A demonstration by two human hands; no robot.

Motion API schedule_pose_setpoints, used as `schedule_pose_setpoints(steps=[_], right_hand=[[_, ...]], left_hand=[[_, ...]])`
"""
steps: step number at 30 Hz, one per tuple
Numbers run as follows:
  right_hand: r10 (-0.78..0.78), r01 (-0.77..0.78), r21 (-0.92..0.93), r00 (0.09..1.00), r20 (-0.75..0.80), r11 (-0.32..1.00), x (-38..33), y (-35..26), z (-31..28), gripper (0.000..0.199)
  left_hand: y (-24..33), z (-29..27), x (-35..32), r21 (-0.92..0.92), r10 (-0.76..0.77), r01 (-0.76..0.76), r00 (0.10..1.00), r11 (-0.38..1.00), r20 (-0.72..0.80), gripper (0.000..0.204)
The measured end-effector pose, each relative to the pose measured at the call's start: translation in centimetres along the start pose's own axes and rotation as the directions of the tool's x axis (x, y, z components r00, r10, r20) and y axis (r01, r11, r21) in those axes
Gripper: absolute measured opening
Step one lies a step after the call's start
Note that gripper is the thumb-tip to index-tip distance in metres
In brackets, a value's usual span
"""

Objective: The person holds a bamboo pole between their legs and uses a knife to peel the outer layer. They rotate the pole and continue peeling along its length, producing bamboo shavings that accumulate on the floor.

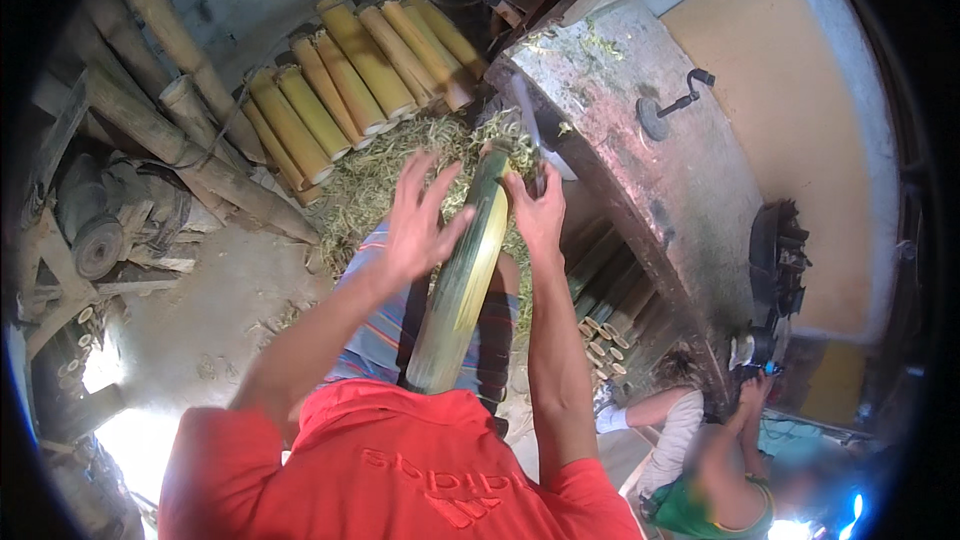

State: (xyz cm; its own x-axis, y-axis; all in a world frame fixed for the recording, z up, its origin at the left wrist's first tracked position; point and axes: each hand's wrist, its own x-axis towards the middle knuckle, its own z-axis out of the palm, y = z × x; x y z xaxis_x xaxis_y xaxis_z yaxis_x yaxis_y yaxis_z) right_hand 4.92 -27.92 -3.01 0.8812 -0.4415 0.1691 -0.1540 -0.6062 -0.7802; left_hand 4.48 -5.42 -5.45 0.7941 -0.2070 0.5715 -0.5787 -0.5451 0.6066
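A thick bamboo section (462,275) leans lengthwise between my legs against my body, its far end pointing away from me. Its skin is dark green on the left, with a pale yellow scraped strip down the right. My left hand (420,220) is slightly blurred, fingers spread, over the bamboo's left side; whether it touches is hard to tell. Near the far end, my right hand (540,208) is closed on the dark handle of a knife (525,110), its thumb by the bamboo's edge. The long grey blade is blurred and points away from me.
Peeled yellow bamboo sections (345,75) lie in a row ahead. Green shavings (375,165) cover the floor before them. Bamboo poles (185,165) lean at left. A concrete ledge (640,130) runs along the right, with bamboo pieces (610,305) stacked below. Another person (715,475) sits at lower right.
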Motion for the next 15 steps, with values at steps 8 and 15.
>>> schedule_pose_setpoints(steps=[8,15], right_hand=[[0.139,-0.09,0.213,0.964,-0.226,0.973,2.1,0.2,4.2,0.023],[0.175,-0.105,0.21,0.921,-0.348,0.972,-1.1,4.3,1.4,0.031]], left_hand=[[4.1,-3.8,-8.3,-0.433,-0.26,0.889,0.457,0.148,0.851,0.093],[5.8,-5.3,-6.5,-0.266,-0.429,0.767,0.57,0.584,0.7,0.105]])
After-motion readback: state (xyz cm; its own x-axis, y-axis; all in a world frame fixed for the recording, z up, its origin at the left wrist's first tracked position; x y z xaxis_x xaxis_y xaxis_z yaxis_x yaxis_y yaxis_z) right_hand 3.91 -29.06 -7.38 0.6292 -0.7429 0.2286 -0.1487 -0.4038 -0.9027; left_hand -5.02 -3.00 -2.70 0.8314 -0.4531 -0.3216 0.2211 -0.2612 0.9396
